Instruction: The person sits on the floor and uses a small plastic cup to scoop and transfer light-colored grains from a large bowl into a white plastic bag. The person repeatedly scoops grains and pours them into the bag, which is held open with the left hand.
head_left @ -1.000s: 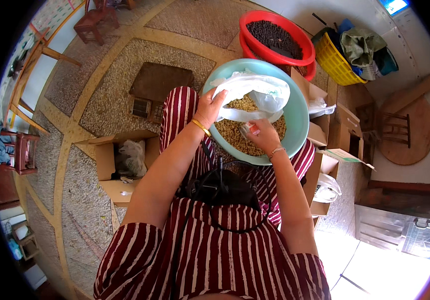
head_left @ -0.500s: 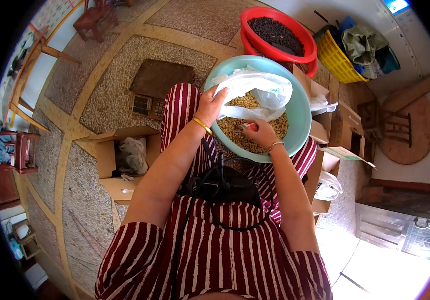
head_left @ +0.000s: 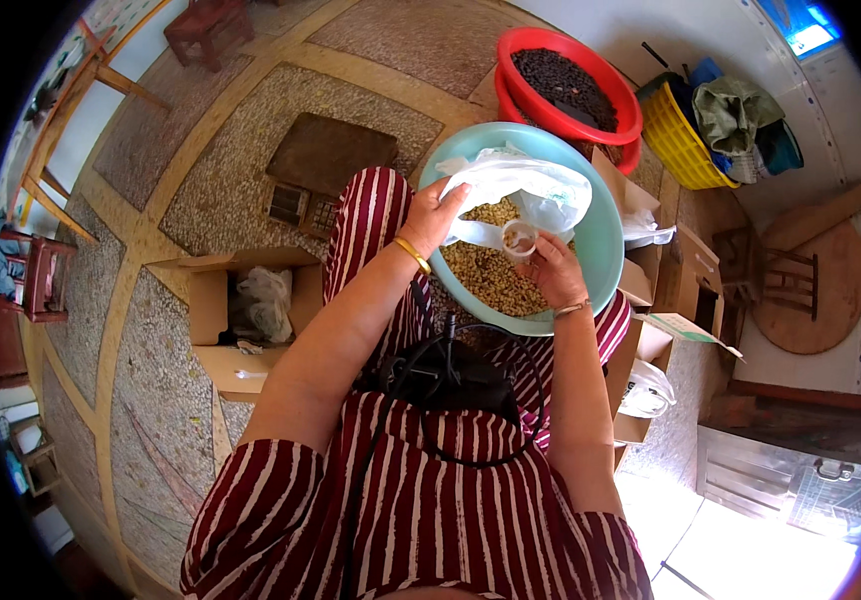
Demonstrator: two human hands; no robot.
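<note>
Clear plastic cup near the centre of the pale-blue basin, its side pinched between thumb and fingers of the right hand at 4 o'clock. At 10 o'clock, the left hand pinches the edge of a white plastic bag; tan kernels lie loose toward 6 o'clock. Sound technique, as judged here, calls for a wide bag mouth, a level cup and tipping only well inside the opening, lest kernels scatter.

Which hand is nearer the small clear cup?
Right. The right hand holds the cup at its right side; the left hand is apart from it, to its left, gripping the white plastic bag.
</note>
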